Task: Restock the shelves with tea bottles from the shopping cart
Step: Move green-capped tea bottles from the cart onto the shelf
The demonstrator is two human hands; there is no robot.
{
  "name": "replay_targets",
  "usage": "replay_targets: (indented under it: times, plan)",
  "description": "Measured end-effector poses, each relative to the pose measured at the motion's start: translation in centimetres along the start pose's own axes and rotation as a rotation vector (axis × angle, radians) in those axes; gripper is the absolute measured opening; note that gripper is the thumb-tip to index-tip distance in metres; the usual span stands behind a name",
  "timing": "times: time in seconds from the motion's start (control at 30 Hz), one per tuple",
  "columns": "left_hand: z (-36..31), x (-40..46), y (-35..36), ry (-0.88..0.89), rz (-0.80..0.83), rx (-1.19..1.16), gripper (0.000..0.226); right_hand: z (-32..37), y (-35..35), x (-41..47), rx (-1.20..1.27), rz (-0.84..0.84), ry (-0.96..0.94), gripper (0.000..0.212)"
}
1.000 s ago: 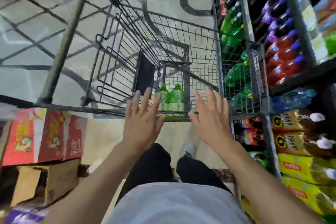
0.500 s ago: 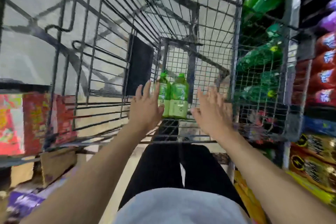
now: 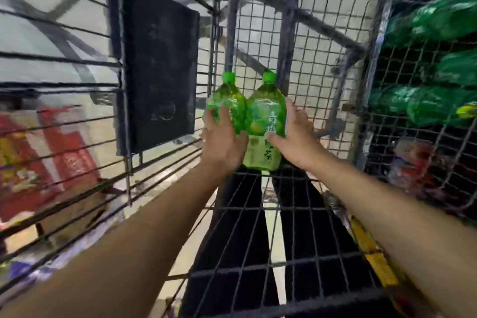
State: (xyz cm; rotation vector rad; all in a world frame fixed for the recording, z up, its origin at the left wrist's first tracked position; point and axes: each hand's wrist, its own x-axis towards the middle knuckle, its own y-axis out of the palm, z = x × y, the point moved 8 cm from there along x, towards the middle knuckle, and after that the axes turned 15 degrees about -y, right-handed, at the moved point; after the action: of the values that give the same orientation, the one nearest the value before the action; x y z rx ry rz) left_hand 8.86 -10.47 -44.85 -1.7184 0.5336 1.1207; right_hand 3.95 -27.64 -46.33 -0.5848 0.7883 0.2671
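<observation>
Standing upright at the far end of the shopping cart (image 3: 258,227): last two tea bottles (image 3: 265,116), left hand (image 3: 222,137) wrapping around one, right hand (image 3: 296,137) closing on the other, both awaiting lifting to the shelves (image 3: 438,64), restocking seemingly nearing completion.

Two green-capped tea bottles (image 3: 265,121) stand upright and touching at the far end of my shopping cart (image 3: 258,235), resting on its wire-mesh floor. A dark panel (image 3: 157,59) hangs on the cart's left wall. Shelves (image 3: 436,64) of green bottles sit just beyond the right wall.
</observation>
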Motion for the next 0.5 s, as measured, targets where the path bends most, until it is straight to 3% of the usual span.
replay_targets:
  times: [0.13,0.33,0.5]
  plan:
    - [1.5,0.9,0.5,-0.084,-0.074,-0.182,0.076,-0.8,1.4,0.7,0.083,-0.079,0.065,0.104]
    - [1.8,0.7,-0.1,-0.055,-0.135,-0.315,0.072,-0.3,2.6,0.7,0.426,-0.202,0.128,0.107]
    - [1.9,0.9,-1.6,-0.024,-0.223,-0.401,0.047,-2.1,2.1,0.8,0.452,-0.298,0.215,0.11]
